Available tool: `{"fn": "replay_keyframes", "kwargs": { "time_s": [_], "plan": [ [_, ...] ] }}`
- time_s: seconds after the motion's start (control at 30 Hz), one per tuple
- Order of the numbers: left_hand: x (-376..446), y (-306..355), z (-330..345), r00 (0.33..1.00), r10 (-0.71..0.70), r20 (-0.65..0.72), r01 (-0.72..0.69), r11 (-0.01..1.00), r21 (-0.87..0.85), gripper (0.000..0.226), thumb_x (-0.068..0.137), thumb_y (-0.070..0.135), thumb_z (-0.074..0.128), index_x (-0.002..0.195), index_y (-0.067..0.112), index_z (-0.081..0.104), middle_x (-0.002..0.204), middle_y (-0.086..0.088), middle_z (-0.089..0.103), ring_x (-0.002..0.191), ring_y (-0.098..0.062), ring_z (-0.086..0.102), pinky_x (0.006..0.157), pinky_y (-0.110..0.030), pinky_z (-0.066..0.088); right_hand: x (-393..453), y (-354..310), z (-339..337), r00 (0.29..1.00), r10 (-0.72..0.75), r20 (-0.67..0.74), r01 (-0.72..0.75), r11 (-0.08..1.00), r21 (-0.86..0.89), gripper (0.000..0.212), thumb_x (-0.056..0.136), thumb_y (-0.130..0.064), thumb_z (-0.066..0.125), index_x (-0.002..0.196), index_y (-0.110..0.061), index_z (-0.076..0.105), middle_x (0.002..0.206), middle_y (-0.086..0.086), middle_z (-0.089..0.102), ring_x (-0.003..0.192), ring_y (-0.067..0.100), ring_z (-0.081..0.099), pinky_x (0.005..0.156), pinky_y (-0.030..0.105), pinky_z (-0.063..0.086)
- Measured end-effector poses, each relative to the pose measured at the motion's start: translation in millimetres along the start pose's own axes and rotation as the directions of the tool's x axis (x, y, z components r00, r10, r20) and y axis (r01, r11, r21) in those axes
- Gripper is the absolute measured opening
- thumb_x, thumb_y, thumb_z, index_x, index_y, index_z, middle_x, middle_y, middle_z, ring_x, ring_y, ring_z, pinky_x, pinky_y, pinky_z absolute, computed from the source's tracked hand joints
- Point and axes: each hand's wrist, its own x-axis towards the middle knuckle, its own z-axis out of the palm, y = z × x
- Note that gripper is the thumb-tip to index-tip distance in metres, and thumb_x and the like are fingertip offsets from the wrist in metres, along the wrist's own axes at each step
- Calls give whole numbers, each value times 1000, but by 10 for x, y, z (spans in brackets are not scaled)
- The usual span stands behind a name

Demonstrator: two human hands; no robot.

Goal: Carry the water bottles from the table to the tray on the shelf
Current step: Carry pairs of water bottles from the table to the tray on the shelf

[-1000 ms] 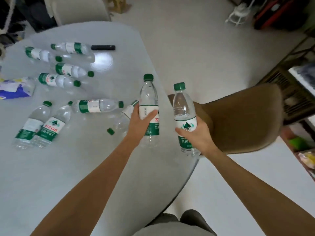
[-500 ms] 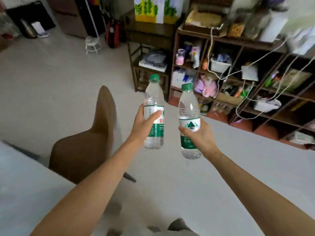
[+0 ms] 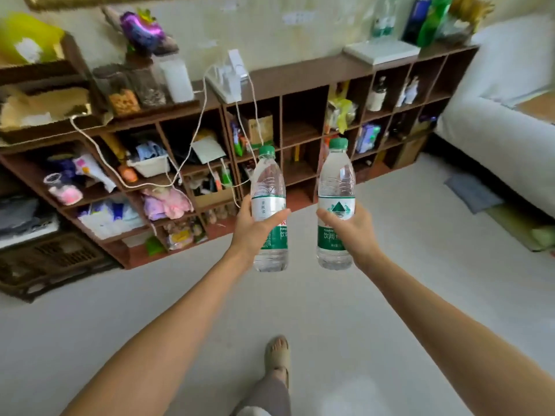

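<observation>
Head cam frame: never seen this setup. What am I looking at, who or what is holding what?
No robot here: a person wears one wide-angle camera on the head, looking forward and down, so both bare arms reach into the picture. The left hand grips one water bottle and the right hand grips a second water bottle; both are upright with green caps on. Ahead stands a cluttered brown cubby shelf against the wall, a white sofa to the right. One sandalled foot steps on the pale floor. No table shows.
</observation>
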Motion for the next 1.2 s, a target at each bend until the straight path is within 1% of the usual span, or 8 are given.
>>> {"fn": "replay_keyframes", "kwargs": {
  "time_s": [0.17,0.33,0.43,0.5,0.67,0.87,1.07,1.2],
  "plan": [
    [1196,145,953,973,60,224,-76,995,63,62,55,38,85,107,43,51,101,7,69,80,-3,69,59,-17,52,962,-77,-659,974,-34,-225,31,999,-16,34,60,-44,77,87,-33,60,74,-19,72,69,0,69,55,14,51],
    [2305,465,1818,924,71,377,-110,991,83,65,65,34,82,119,38,46,103,15,65,87,-5,67,65,-19,52,1987,-230,-1203,917,-26,-398,7,999,-48,30,69,-30,80,89,-32,58,82,-13,70,73,5,69,62,19,51],
    [2887,571,2328,903,70,423,-121,988,95,72,64,39,80,127,32,45,121,2,60,102,-13,63,78,-30,55,2541,-271,-1505,882,-48,-470,5,996,-93,37,69,-29,81,97,-29,57,89,-11,68,80,7,67,68,21,51],
    [3252,598,2667,901,59,430,-119,986,113,73,62,44,78,126,33,44,120,2,60,100,-13,63,75,-29,54,2901,-243,-1725,867,-44,-497,-3,996,-93,42,68,-32,81,101,-27,56,92,-11,68,82,6,67,66,20,50],
    [4244,607,3548,882,65,466,-127,987,103,65,67,38,79,123,34,45,109,9,63,96,-11,64,73,-26,53,3939,-104,-2390,841,-74,-535,10,992,-122,38,65,-34,82,91,-33,54,86,-13,67,74,0,66,60,13,46],
    [5438,807,4619,895,87,438,-133,988,75,57,72,23,81,119,27,48,107,-3,65,92,-19,68,72,-33,58,5427,-123,-3259,852,-92,-515,33,992,-123,50,65,-37,81,106,-27,55,95,-13,68,83,3,67,66,18,49],
    [6563,951,5208,920,112,376,-144,988,60,51,60,39,79,102,43,51,100,5,66,78,-1,68,58,-14,51,6939,-321,-3778,898,-117,-425,63,988,-138,49,68,-35,80,108,-29,54,98,-13,67,86,3,66,66,16,47],
    [7465,975,5487,936,148,320,-164,986,25,55,54,42,80,102,44,53,95,9,67,75,0,68,58,-14,51,7960,-268,-3932,932,-100,-349,37,983,-183,48,68,-34,82,106,-25,53,96,-7,67,87,10,66,70,25,51]
  ]
}}
